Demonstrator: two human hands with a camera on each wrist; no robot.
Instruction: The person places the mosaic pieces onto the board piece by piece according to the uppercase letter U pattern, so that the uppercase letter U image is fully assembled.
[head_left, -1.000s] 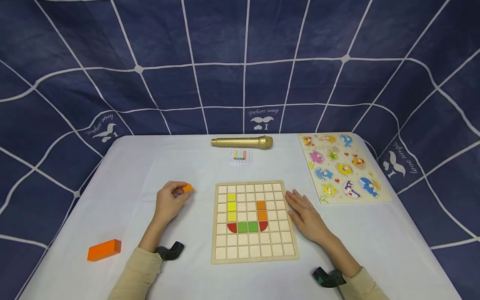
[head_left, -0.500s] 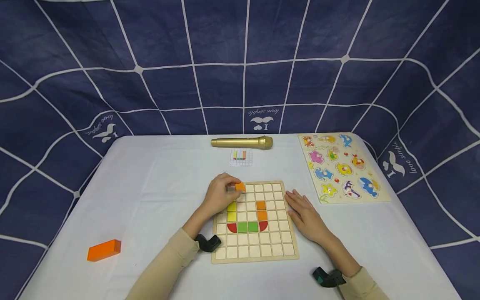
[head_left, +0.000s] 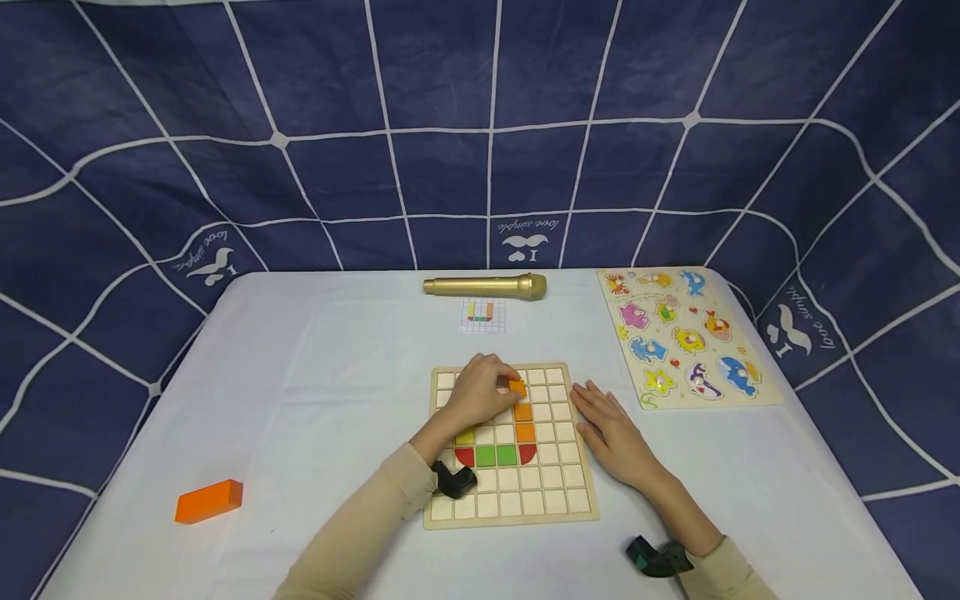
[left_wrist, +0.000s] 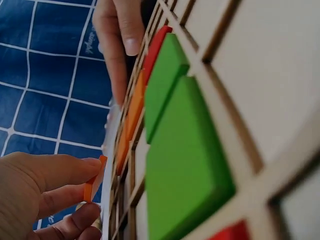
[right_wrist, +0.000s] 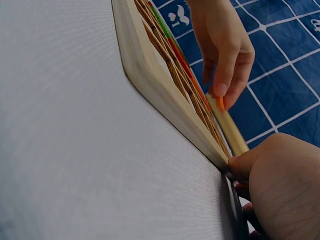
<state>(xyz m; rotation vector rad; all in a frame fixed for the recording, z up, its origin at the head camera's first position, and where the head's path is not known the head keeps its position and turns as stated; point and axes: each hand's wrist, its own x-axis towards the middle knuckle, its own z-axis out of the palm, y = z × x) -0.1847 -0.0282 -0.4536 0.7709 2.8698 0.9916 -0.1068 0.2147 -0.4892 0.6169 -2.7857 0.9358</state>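
Observation:
My left hand [head_left: 480, 393] pinches a small square orange tile [head_left: 518, 388] between thumb and fingertips, close over the wooden grid board [head_left: 510, 502]. In the left wrist view the orange tile [left_wrist: 94, 181] stands on edge between the fingers. Just below it lie two orange tiles [head_left: 523, 422], one above the other. Two green tiles [head_left: 497, 455] form the bottom row, with a rounded red tile [head_left: 528, 453] at each end. A yellow tile [head_left: 465, 436] shows at the left; the tiles above it are hidden by my hand. My right hand [head_left: 618, 437] rests flat along the board's right edge, fingers extended.
A gold microphone [head_left: 483, 287] lies at the back, with a small pattern card [head_left: 483, 316] in front of it. An animal peg puzzle [head_left: 678, 337] is at the back right. An orange block [head_left: 209, 501] lies at the front left on the white table [head_left: 322, 333].
My left hand has carried the orange tile rightward from the table at the left, across the board to the top of the orange column. My right hand has stayed still.

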